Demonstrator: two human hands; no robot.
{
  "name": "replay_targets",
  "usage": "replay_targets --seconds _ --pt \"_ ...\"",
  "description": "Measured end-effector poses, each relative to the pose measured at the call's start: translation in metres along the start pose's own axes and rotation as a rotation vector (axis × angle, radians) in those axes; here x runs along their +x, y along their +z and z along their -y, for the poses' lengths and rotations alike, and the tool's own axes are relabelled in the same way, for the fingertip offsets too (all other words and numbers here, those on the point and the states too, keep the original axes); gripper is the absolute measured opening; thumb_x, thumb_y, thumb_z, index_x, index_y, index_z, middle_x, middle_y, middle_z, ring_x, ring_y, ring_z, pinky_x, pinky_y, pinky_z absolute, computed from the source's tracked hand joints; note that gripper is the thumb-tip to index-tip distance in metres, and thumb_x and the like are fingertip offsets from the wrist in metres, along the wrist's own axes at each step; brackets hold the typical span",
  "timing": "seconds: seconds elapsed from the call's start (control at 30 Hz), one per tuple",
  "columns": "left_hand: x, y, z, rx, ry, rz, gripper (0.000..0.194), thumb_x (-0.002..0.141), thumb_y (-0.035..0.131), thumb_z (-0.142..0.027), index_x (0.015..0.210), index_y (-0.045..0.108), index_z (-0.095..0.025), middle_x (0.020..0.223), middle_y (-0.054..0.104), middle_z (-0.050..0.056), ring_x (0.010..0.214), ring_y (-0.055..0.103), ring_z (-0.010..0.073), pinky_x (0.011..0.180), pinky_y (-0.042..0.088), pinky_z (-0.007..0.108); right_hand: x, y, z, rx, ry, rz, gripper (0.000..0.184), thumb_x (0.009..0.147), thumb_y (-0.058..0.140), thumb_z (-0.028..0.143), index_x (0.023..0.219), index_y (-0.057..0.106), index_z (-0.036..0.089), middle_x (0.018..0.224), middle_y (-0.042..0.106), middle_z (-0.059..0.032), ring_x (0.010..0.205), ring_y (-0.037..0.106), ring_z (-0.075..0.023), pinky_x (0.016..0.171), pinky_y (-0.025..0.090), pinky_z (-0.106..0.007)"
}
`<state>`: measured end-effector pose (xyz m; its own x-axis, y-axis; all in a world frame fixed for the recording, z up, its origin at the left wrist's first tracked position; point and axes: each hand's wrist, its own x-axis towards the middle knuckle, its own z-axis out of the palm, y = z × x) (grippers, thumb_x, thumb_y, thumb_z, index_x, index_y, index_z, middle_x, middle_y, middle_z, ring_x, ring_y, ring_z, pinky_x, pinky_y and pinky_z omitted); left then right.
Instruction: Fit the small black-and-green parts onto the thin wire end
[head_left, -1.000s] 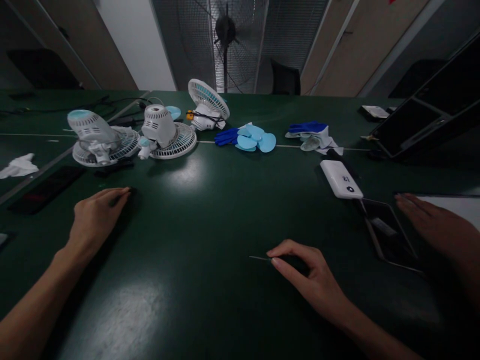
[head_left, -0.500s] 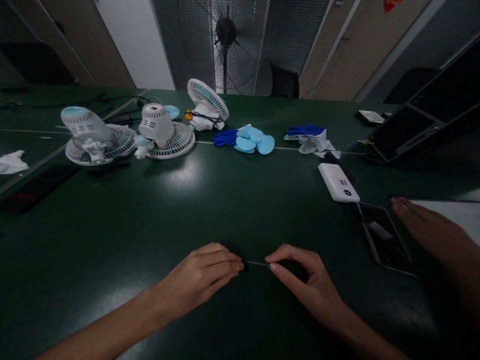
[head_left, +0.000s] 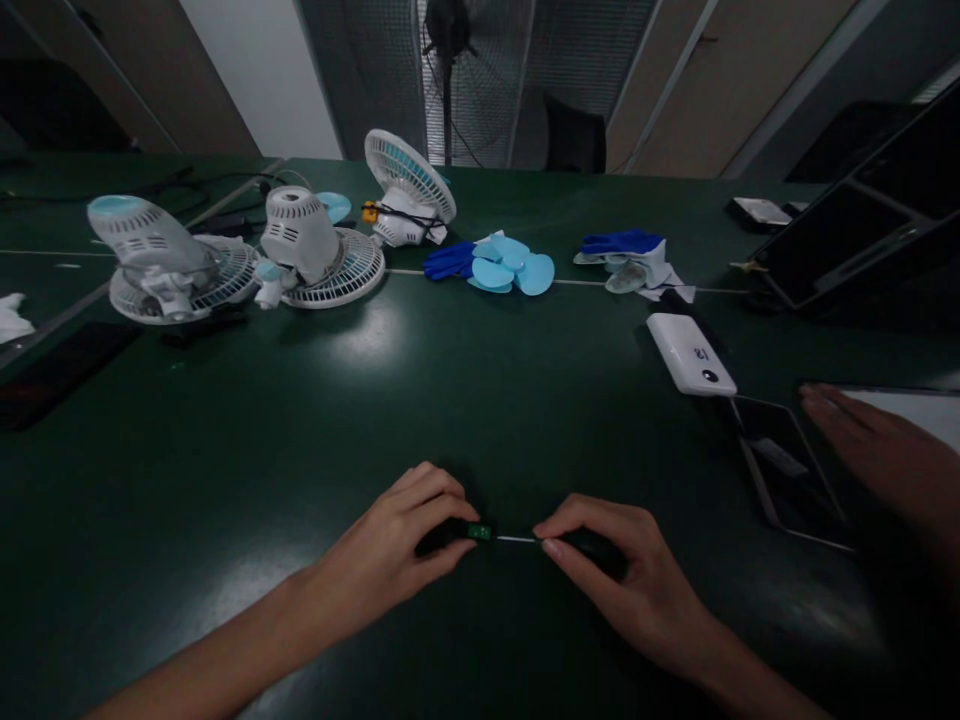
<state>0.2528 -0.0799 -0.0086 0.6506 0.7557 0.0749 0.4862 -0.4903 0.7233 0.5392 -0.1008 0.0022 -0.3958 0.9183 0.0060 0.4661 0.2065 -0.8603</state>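
Note:
My left hand (head_left: 401, 535) lies low on the green table (head_left: 300, 430), its fingers curled round a dark handle with a small green collar (head_left: 480, 532) at its tip. A thin metal rod (head_left: 514, 539) runs from that collar to my right hand (head_left: 626, 575), whose thumb and forefinger pinch the rod's other end. Both hands rest on the table near its front edge, a few centimetres apart. What lies under my right palm is hidden.
Three small white desk fans (head_left: 315, 250) lie at the back left. Blue fan blades (head_left: 510, 272) and blue gloves (head_left: 622, 245) sit at the back middle. A white power bank (head_left: 690, 352), a phone (head_left: 787, 470) and another person's hand (head_left: 877, 450) are on the right.
My left hand came in from the far left to the rod's free end and now grips a dark, green-tipped handle against it. My right hand stayed pinched on the rod.

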Motion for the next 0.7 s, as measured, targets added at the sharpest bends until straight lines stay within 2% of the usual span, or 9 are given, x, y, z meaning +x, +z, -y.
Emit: replay_targets --seconds 0.17,0.37,0.57,0.7 --pt "-0.001 0.000 0.000 0.017 0.018 0.021 0.020 0.102 0.060 -0.029 0.121 0.066 -0.025 0.117 0.065 0.006 0.111 0.059 0.0207 0.096 0.049 0.039 0.000 0.003 0.000 0.013 -0.022 0.019 0.010 0.100 0.066 0.026 0.099 0.076 0.024 0.088 0.077 -0.0013 0.079 0.073 -0.0188 0.072 0.052 -0.032" --pt "0.000 0.000 -0.002 0.027 0.020 0.033 0.019 0.102 0.060 -0.029 0.120 0.066 -0.025 0.117 0.065 0.006 0.112 0.059 0.0202 0.099 0.048 0.039 0.001 0.004 -0.003 0.153 0.013 -0.048 0.009 0.100 0.069 0.028 0.104 0.076 0.028 0.100 0.079 -0.0004 0.096 0.075 -0.0196 0.086 0.054 -0.031" --pt "-0.001 -0.001 -0.003 0.061 0.030 0.036 0.021 0.102 0.060 -0.030 0.122 0.065 -0.025 0.119 0.064 0.006 0.113 0.059 0.0208 0.100 0.049 0.040 0.000 0.003 -0.003 0.125 -0.010 -0.034 0.008 0.099 0.070 0.027 0.102 0.077 0.028 0.095 0.079 0.0003 0.090 0.076 -0.0183 0.081 0.055 -0.029" --pt "-0.013 -0.004 -0.006 0.118 0.051 0.085 0.025 0.105 0.055 -0.029 0.128 0.062 -0.027 0.124 0.064 0.007 0.116 0.059 0.0210 0.099 0.051 0.038 -0.001 0.002 -0.004 0.092 0.005 -0.078 0.008 0.099 0.070 0.028 0.101 0.077 0.027 0.096 0.080 -0.0011 0.092 0.076 -0.0201 0.083 0.055 -0.031"
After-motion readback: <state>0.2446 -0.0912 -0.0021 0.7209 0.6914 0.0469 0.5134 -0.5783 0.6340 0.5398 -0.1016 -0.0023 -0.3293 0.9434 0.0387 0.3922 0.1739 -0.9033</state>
